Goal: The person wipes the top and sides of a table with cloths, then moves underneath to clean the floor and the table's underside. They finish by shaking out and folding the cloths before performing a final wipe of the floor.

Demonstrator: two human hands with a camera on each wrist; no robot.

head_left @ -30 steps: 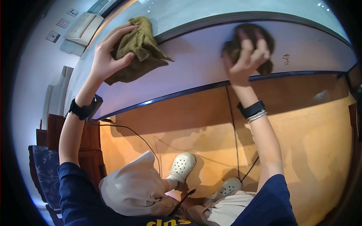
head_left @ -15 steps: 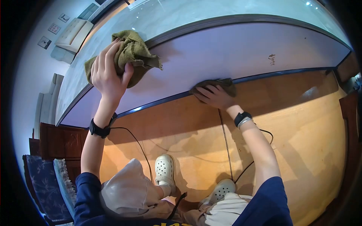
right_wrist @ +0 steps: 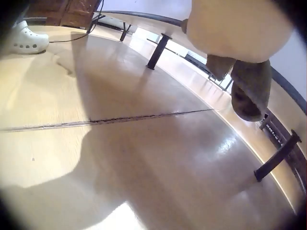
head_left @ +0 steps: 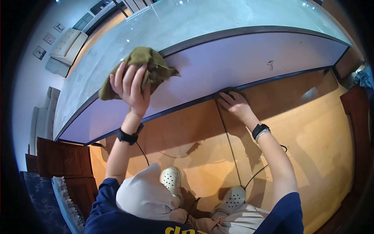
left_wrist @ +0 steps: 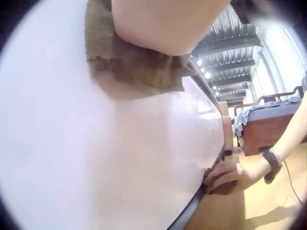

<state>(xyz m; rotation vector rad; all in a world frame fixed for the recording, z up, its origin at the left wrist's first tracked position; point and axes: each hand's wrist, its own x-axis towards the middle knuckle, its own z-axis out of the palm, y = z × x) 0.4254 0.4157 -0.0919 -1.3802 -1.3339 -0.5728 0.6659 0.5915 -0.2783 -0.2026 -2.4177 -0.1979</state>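
Left hand (head_left: 133,89): yours, at the upper edge of the table (head_left: 218,19); fingers clamped on one olive cloth (head_left: 145,57), which lies beneath them against the table's side panel (head_left: 218,64) and shows past the fingertips. Right hand (head_left: 236,107): yours, at the table's lower edge; fingers curled over one dark cloth (right_wrist: 251,87), gripping it, its folds beneath them. Pale clogs (head_left: 171,180): two, on the floor (head_left: 311,167) before the table.

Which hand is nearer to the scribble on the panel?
Right. The right hand is below-left of the scribble, by the panel's bottom edge; the left hand, farther left.
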